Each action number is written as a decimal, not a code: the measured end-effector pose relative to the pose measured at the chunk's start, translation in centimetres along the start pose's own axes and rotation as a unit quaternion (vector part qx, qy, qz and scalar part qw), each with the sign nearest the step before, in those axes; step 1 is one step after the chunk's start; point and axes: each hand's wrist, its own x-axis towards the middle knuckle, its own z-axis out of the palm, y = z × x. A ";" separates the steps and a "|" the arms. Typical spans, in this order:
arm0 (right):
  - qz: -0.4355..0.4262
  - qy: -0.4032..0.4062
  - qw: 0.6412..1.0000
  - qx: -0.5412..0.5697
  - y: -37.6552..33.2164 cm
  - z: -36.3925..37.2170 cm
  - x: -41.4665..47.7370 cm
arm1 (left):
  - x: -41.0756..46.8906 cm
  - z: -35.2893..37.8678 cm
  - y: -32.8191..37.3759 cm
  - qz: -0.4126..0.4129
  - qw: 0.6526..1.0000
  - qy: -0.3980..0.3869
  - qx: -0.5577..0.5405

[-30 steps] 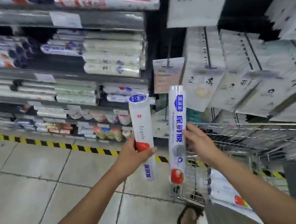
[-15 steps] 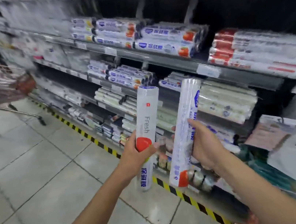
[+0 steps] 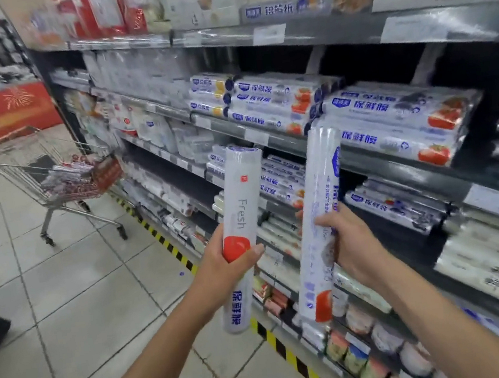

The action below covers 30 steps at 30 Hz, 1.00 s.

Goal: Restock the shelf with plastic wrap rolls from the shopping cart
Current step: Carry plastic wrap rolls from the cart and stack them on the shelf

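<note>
- The left hand [image 3: 220, 262] has its fingers closed round the lower middle of a white roll marked "Fresh" [image 3: 242, 235], held upright in the air in front of the shelf [image 3: 377, 163], not touching it.
- The right hand [image 3: 348, 243] has its fingers wrapped round a second, taller roll with a tomato picture [image 3: 319, 220], also upright and clear of the shelf.
- Risk: both rolls are slick film-wrapped tubes held below their middle, so either could slide down through the grip or tip as it is turned to lie flat.
- Risk: the two rolls differ in design; the tomato one looks to match the stacked rolls [image 3: 393, 122] just beyond it, while a matching spot for the "Fresh" one is not clear, so it could end up in the wrong row.
- Risk: pushing a roll onto that stack could nudge its loose top rolls off the front edge.
- Count: two rolls in hand, one per hand.
- Count: one shopping cart [image 3: 55, 175] stands well apart to the left, with goods still in it; how many cannot be told through the blur.
- Count: rolls on the shelf are too many and too blurred to number.
</note>
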 end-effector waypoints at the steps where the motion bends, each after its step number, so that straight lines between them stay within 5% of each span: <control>1: -0.012 0.003 0.999 -0.047 -0.7 0.0 1.5 | 1.5 -0.3 0.0 0.006 1.000 -0.001 0.001; 7: -0.103 0.015 0.933 -0.344 -7.4 -1.2 6.5 | 10.1 -0.4 0.4 0.022 0.999 -0.024 -0.005; 14: -0.194 0.112 0.739 -0.635 -15.9 -6.2 11.8 | 20.5 1.9 1.3 0.056 0.994 -0.090 -0.017; 20: -0.139 0.220 0.643 -0.721 -19.1 -10.2 16.3 | 27.9 2.7 1.7 0.060 0.982 -0.171 -0.059; 30: -0.078 0.241 0.575 -0.778 -16.5 -10.9 18.4 | 35.0 4.3 3.8 0.001 0.955 -0.239 -0.177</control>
